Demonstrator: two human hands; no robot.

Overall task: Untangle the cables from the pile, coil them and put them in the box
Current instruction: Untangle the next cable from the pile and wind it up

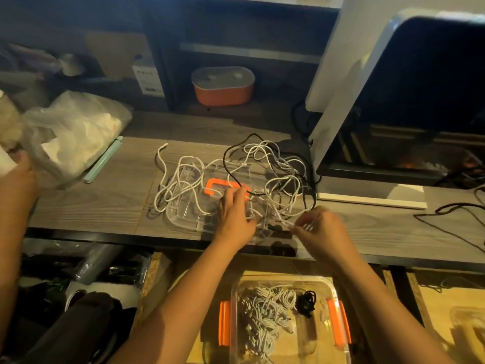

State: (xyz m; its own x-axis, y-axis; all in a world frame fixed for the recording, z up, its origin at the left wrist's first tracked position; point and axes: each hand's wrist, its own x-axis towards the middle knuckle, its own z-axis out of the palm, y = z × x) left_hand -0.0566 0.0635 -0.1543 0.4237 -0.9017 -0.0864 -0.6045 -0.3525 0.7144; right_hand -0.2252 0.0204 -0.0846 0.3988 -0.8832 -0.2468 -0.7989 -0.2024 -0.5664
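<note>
Untangling step. Right hand pinches a white cable at the pile's near edge. Left hand rests on the pile, grip unclear. Next: draw it free, coil, drop into box.

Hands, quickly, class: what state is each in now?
Left hand: in the cable pile, grip cannot be told.
Right hand: pinches a white cable.
</note>
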